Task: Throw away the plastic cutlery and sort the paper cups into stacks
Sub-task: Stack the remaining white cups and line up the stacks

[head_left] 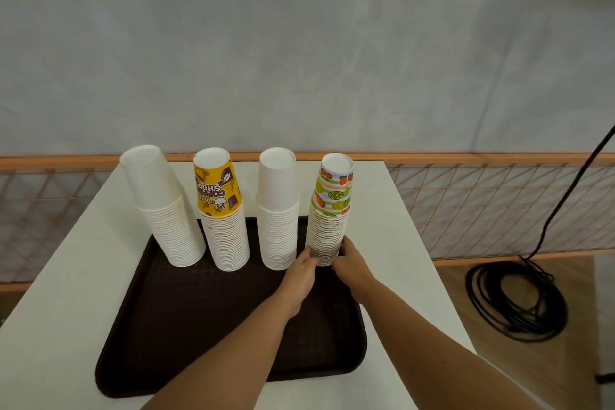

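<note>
Two curled grips, left grip (301,272) and right grip (351,265), clasp the fruit-print cup stack (329,220) low between them.

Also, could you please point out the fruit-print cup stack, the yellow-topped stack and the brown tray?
fruit-print cup stack (332,193): head view, top cup's printed side.
yellow-topped stack (218,190): head view, yellow cup's side.
brown tray (199,309): head view, bare floor.

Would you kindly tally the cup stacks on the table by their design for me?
Plain white stacks: 2
Yellow coffee-shop stack: 1
Fruit-print stack, gripped at its base by the left hand and right hand: 1
Total: 4 stacks
</note>
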### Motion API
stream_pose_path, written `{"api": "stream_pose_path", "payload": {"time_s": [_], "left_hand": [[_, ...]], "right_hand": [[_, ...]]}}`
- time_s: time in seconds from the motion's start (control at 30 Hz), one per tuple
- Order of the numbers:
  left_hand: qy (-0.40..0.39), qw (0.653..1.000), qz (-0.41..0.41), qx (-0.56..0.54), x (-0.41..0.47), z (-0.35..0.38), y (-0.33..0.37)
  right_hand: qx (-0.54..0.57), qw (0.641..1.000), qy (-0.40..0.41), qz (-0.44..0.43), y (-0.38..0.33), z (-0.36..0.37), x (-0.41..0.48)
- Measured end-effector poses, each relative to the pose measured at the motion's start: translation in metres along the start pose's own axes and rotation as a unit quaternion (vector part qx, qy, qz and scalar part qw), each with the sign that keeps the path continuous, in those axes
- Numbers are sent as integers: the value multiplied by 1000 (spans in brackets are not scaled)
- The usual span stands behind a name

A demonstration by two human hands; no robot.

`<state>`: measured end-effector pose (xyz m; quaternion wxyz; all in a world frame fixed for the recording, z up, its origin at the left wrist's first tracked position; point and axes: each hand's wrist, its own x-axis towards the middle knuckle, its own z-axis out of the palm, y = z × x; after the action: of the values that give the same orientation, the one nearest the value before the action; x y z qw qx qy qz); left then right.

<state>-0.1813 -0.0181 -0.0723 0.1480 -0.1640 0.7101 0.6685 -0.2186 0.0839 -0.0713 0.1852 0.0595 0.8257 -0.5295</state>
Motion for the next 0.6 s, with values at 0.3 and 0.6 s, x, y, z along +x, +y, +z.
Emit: {"api": "stream_pose_path", "payload": {"time_s": [0.3, 0.6], "left_hand": [[17, 1000, -7, -5, 0, 1, -2], [47, 997, -58, 2, -15, -5, -7]], "right_hand": [[-14, 1000, 3, -3, -1, -2, 0], [-61, 994, -17, 90, -4, -12, -9]]}}
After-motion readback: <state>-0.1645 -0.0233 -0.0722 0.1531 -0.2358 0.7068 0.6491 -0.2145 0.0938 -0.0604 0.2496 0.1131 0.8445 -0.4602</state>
